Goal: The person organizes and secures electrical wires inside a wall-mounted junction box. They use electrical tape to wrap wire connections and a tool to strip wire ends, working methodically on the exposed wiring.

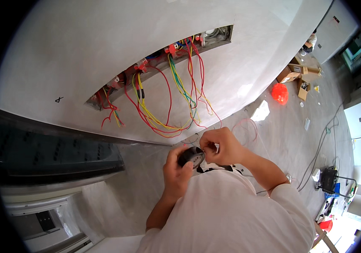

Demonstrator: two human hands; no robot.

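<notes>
I count one left hand point(175, 175) at six o'clock and one right hand point(225, 145) at four. There are one black roll point(195, 158) at five, four wire bundles point(141, 93) between ten and one, one red bag point(279, 93) at two and one white block point(260, 110) near three.

A short, round black roll point(192, 156), apparently of tape, sat tilted in the left hand point(177, 168), between the thumb and the fingers. Its curved outer side was dark and slightly glossy; its flat face, greyer and bearing pale markings too small to tell, was turned up. Its right edge lay right by the right hand's point(223, 145) bent fingertips.
</notes>
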